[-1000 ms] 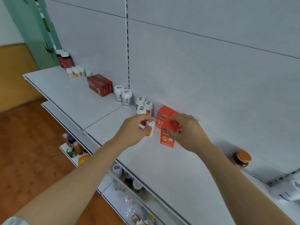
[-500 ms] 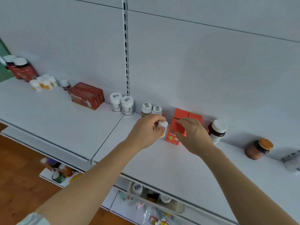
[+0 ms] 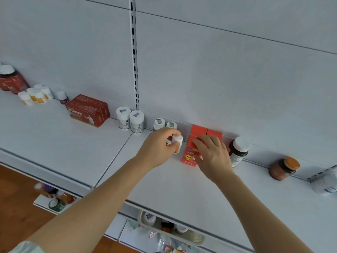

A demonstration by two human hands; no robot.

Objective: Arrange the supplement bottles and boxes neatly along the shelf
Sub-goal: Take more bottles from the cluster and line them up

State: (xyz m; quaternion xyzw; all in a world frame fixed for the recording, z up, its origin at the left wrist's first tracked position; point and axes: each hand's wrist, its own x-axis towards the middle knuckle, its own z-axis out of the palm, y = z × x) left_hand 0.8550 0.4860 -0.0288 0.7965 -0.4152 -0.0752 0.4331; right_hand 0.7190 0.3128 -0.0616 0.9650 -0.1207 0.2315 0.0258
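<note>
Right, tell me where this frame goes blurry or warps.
Head view: the white bottle at the far right edge is smeared, the jars on the lower shelf are blurred, the shelf edge bows from the wide-angle lens; the hands and the red boxes stay sharp.

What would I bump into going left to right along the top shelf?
Big red bottle → small white-capped bottles → dark red box → two white jars → orange-red boxes → dark bottle → orange-lidded jar.
</note>
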